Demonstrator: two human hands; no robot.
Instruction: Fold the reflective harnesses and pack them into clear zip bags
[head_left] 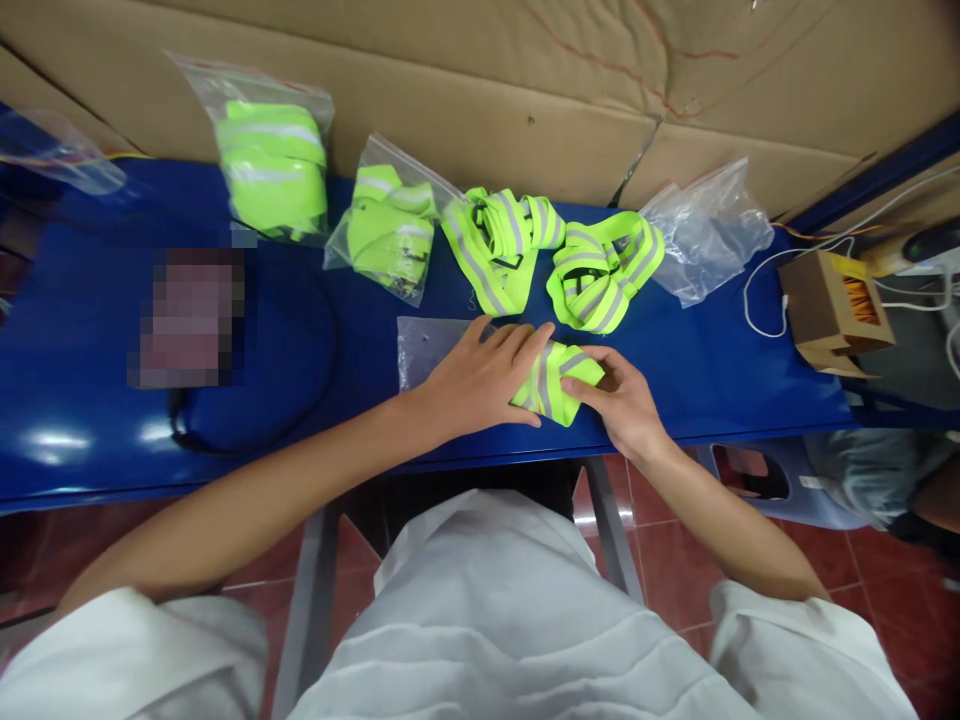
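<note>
A folded neon-yellow reflective strap with grey stripes [556, 385] is between my two hands near the table's front edge. My left hand [491, 375] lies over its left end, fingers along the top and thumb at the near side, gripping it. My right hand [626, 400] pinches the right end between thumb and fingers. A clear plastic bag [420, 345] lies flat under my left hand; whether the strap is partly inside it is hidden. Just beyond are two loose reflective strap bundles, one on the left [499, 240] and one on the right [600, 275].
Two zip bags with folded neon straps, one larger [274, 170] and one smaller [391, 230], stand at the back left. A crumpled clear bag [709, 235] lies back right. An open cardboard box [832, 310] and white cables are at the right. A blurred-out object [191, 320] lies left.
</note>
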